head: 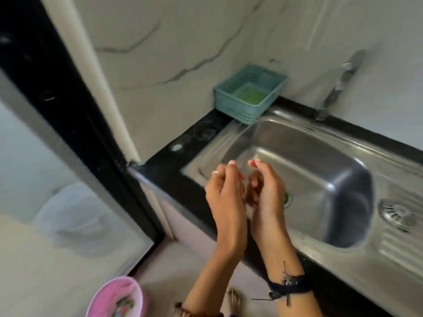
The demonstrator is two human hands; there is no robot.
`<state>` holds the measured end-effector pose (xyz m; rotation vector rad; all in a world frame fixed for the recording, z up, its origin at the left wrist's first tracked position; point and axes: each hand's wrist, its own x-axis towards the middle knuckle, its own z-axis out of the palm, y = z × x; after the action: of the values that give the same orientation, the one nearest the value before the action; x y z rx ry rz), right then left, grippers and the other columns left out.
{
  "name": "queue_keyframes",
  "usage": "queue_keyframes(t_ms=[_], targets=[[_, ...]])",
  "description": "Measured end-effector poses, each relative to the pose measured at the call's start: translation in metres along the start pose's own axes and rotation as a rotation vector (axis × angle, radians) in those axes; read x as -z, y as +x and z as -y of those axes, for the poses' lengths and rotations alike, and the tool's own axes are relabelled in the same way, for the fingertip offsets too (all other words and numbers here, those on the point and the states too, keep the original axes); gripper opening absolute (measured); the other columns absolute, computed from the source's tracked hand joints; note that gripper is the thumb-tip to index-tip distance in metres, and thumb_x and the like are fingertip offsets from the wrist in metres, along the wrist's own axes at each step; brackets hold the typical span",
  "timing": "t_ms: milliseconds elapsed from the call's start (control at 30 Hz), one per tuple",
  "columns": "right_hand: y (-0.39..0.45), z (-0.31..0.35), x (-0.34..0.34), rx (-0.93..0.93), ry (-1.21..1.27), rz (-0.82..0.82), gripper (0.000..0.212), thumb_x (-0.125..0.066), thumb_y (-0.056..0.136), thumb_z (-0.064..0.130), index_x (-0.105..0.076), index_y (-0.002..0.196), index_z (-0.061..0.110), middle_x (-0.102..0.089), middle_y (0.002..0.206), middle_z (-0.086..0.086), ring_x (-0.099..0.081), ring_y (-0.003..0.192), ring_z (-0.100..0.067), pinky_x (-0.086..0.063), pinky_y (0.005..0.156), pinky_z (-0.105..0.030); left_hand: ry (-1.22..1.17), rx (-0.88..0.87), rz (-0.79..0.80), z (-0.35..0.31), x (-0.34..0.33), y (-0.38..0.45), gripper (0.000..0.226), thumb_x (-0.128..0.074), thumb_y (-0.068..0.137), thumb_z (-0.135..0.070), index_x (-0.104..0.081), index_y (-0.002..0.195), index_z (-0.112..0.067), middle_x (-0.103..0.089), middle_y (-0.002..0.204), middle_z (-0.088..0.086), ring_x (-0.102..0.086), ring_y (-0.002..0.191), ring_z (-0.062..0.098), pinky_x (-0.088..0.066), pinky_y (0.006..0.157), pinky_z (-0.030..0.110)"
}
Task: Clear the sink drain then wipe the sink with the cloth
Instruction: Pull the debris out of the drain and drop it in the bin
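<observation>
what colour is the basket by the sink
Teal, with a green thing inside; the basket shows in the head view.

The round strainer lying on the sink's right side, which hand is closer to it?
Right. The right hand is raised over the basin, on the side toward the strainer. The left hand is beside it, farther away, above the sink's left edge.

Marble-veined wall (183,42), black countertop (183,161), pale floor (178,266).

Shiny steel sink (309,161); perforated plastic basket (231,106); glossy black counter (183,161)
</observation>
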<state>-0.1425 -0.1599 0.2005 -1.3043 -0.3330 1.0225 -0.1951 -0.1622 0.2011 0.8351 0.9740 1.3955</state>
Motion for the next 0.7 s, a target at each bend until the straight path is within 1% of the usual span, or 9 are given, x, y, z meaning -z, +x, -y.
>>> queue_keyframes(t_ms=[100,167,200,267,333,400,467,600,700], targets=[[0.061,0.011,0.041,0.035,-0.115,-0.142,0.024,-0.055,0.089,0.019,-0.063,0.066,0.02,-0.05,0.049,0.007,-0.044,0.039,-0.003,-0.035,0.037,-0.014,0.344,0.094,0.223,0.039,-0.046,0.041,0.028,-0.051,0.092,-0.024,-0.054,0.065,-0.016,-0.056,0.059,-0.002,-0.054,0.054,0.012,-0.049,0.053,0.029],[0.109,0.005,0.07,-0.017,-0.209,-0.218,0.022,-0.053,0.09,0.014,-0.062,0.071,0.018,-0.051,0.055,0.002,-0.041,0.035,-0.003,-0.031,0.034,-0.013,0.784,0.156,0.394,0.078,-0.071,0.078,0.016,-0.053,0.089,-0.026,-0.062,0.08,-0.016,-0.068,0.083,0.006,-0.066,0.077,0.023,-0.055,0.072,0.042],[0.131,-0.003,0.083,-0.052,-0.276,-0.241,0.019,-0.053,0.09,0.012,-0.062,0.074,0.016,-0.054,0.06,-0.002,-0.043,0.038,-0.005,-0.032,0.034,-0.014,1.035,0.173,0.497,0.096,-0.078,0.096,0.015,-0.055,0.087,-0.026,-0.064,0.091,-0.014,-0.068,0.098,0.009,-0.065,0.091,0.028,-0.054,0.081,0.043],[0.171,-0.024,0.116,-0.122,-0.47,-0.255,0.011,-0.054,0.089,0.012,-0.063,0.083,0.011,-0.065,0.077,-0.009,-0.054,0.055,-0.016,-0.043,0.046,-0.022,1.463,0.2,0.678,0.135,-0.087,0.13,0.028,-0.058,0.086,-0.025,-0.059,0.11,-0.011,-0.061,0.12,0.012,-0.057,0.111,0.03,-0.047,0.094,0.039],[0.202,-0.045,0.145,-0.15,-0.698,-0.232,0.013,-0.054,0.089,0.013,-0.064,0.095,0.009,-0.069,0.097,-0.012,-0.063,0.079,-0.026,-0.049,0.066,-0.033,1.685,0.224,0.784,0.171,-0.089,0.15,0.036,-0.059,0.087,-0.023,-0.052,0.12,-0.011,-0.052,0.13,0.013,-0.053,0.118,0.031,-0.043,0.097,0.037],[0.224,-0.061,0.168,-0.142,-0.928,-0.189,0.017,-0.051,0.092,0.015,-0.063,0.104,0.013,-0.068,0.104,-0.009,-0.063,0.091,-0.027,-0.048,0.072,-0.031,1.79,0.272,0.837,0.198,-0.085,0.154,0.043,-0.059,0.088,-0.022,-0.046,0.127,-0.012,-0.043,0.135,0.013,-0.05,0.12,0.031,-0.042,0.098,0.038],[0.243,-0.072,0.184,-0.131,-1.109,-0.133,0.018,-0.05,0.093,0.015,-0.063,0.106,0.015,-0.068,0.105,-0.007,-0.063,0.093,-0.025,-0.045,0.07,-0.028,1.844,0.337,0.885,0.223,-0.081,0.154,0.048,-0.058,0.088,-0.019,-0.04,0.132,-0.014,-0.037,0.137,0.012,-0.048,0.12,0.031,-0.043,0.097,0.039],[0.267,-0.087,0.196,-0.069,-1.282,-0.043,0.017,-0.049,0.092,0.015,-0.062,0.104,0.015,-0.068,0.1,-0.007,-0.061,0.086,-0.023,-0.039,0.064,-0.026,1.827,0.399,0.948,0.248,-0.076,0.159,0.047,-0.051,0.088,-0.004,-0.037,0.133,-0.011,-0.04,0.135,0.013,-0.047,0.119,0.029,-0.04,0.097,0.035],[0.277,-0.097,0.197,-0.023,-1.388,0.016,0.016,-0.05,0.092,0.018,-0.06,0.105,0.015,-0.069,0.1,-0.007,-0.062,0.087,-0.025,-0.037,0.064,-0.026,1.833,0.365,0.969,0.257,-0.078,0.168,0.044,-0.048,0.091,-0.006,-0.036,0.133,-0.008,-0.043,0.133,0.015,-0.047,0.119,0.03,-0.04,0.096,0.034]])
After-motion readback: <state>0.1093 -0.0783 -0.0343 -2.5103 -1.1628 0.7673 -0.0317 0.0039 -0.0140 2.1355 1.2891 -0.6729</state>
